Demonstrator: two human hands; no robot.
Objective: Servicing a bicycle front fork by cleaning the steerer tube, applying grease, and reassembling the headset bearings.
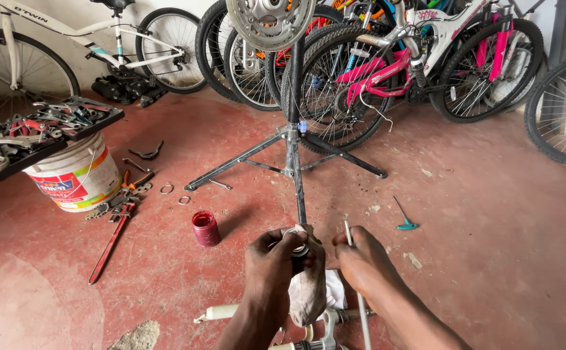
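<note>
Several bicycles (387,58) lean at the back wall, and in front of them a black repair stand (293,155) spreads its legs on the red floor (490,214). At the left a white bucket (79,178) carries a black tray of tools (36,133), and more tools, rings and a long red-handled tool (109,243) lie scattered beside it. A small red pot (205,228) stands open near the stand's foot, and a teal hex key (405,217) lies well apart at the right.

The left hand (276,259) is closed around a small round metal part (296,241), together with a dirty white rag (309,291) that hangs down from it. The right hand (361,262) grips a thin metal rod (351,236), just beside the part. I judge that the work is in the middle: the part is out of the bicycle and is being cleaned or serviced, while other white frame pieces (231,312) lie below the hands, not yet assembled. Whether the part is already clean, I cannot tell.
</note>
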